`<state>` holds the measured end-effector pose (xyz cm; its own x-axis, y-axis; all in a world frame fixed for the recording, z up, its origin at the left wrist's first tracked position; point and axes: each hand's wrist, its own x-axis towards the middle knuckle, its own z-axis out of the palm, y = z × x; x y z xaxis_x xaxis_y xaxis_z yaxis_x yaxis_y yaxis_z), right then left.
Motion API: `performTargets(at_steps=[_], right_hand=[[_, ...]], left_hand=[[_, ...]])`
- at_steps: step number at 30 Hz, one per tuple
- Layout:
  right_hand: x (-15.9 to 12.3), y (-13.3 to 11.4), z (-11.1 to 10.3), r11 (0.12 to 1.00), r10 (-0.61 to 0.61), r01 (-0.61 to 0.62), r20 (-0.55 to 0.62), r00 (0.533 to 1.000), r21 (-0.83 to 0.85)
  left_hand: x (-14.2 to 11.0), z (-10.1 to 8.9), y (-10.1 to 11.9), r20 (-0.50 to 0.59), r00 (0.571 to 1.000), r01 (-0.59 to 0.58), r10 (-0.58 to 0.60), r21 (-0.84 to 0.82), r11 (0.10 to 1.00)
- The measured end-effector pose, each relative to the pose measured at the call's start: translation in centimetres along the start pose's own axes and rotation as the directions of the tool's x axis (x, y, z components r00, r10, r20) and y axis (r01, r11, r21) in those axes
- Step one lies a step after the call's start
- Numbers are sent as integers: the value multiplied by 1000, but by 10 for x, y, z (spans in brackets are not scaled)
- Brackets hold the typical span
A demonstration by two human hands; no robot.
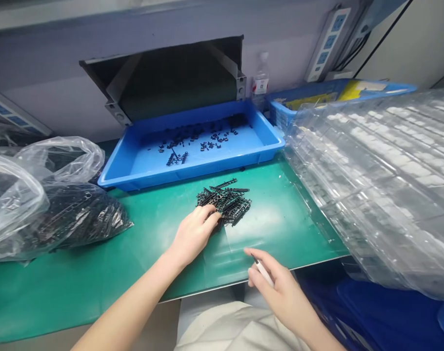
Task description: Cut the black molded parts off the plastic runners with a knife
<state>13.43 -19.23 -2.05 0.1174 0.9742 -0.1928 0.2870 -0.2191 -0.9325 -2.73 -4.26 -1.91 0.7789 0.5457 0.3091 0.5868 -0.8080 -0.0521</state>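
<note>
A small heap of black plastic strips (227, 200) lies on the green mat (152, 229). My left hand (194, 231) rests at the heap's near-left edge, fingers curled onto the nearest strips. My right hand (276, 287) hovers at the table's front edge, fingers closed around a thin white tool (263, 272) whose dark tip points toward the mat. A blue tray (192, 168) behind the heap holds several loose small black parts (196, 139).
A clear bag full of black parts (71, 219) sits at the left. A tall stack of clear blister trays (383, 180) fills the right side. Behind are a dark chute opening (178, 78), a plastic bottle (260, 80), a second blue bin (335, 92) and power strips.
</note>
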Motion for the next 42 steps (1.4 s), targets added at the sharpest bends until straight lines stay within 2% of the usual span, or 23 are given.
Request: performTargets(at_steps=[5, 8, 11, 14, 16, 17, 18, 19, 20, 22, 23, 24, 25, 28, 31, 34, 38, 42], right_hand=[[10, -10, 8, 995, -37, 34, 29, 999, 89], [11, -8, 8, 990, -6, 7, -10, 1000, 139], [12, -3, 6, 974, 56, -47, -37, 998, 222], [15, -2, 6, 954, 65, -49, -45, 997, 296], [16, -5, 6, 946, 31, -19, -33, 999, 323], [17, -7, 6, 947, 11, -6, -14, 1000, 321], [17, -10, 5, 951, -9, 5, 10, 1000, 310], [17, -13, 4, 957, -27, 16, 35, 999, 289], [16, -15, 3, 964, -39, 21, 63, 997, 264], [14, -19, 1, 977, -48, 24, 112, 992, 211], [13, -20, 1, 983, -53, 29, 132, 990, 184], [12, -20, 1, 989, -60, 39, 142, 988, 145], [11, -19, 0, 994, -69, 56, 146, 987, 91], [7, -17, -1, 981, -146, 164, 160, 976, -106], [3, -14, -4, 917, -244, 298, 218, 945, -266], [1, -15, -5, 842, -268, 350, 244, 932, -411], [0, -16, -2, 785, -308, 397, 256, 916, -477], [-1, -16, 1, 767, -320, 405, 250, 914, -498]], left_hand=[[1, 4, 0, -80, 997, 10, -7, 45, 999], [-2, -6, 9, -163, 987, 1, 4, 29, 1000], [-16, -18, 27, -218, 975, -38, 32, -21, 999], [-33, -25, 47, -214, 977, -45, 15, -137, 990], [-41, -30, 57, -147, 984, 46, -104, -352, 935], [-44, -32, 60, -58, 981, 134, -187, -497, 858], [-45, -35, 63, 73, 961, 251, -267, -638, 728], [-46, -37, 64, 235, 916, 384, -324, -746, 544], [-46, -39, 65, 399, 850, 507, -346, -799, 324], [-45, -41, 67, 646, 711, 649, -278, -755, -94], [-44, -41, 67, 710, 670, 668, -216, -704, -242], [-44, -41, 68, 742, 650, 670, -162, -661, -338], [-43, -40, 69, 754, 644, 667, -126, -635, -390], [-43, -36, 72, 754, 638, 636, -156, -631, -445], [-44, -34, 72, 760, 611, 614, -224, -632, -472], [-46, -34, 72, 757, 613, 607, -227, -635, -477], [-47, -35, 73, 740, 636, 596, -218, -651, -471], [-46, -35, 75, 743, 634, 603, -213, -648, -466]])
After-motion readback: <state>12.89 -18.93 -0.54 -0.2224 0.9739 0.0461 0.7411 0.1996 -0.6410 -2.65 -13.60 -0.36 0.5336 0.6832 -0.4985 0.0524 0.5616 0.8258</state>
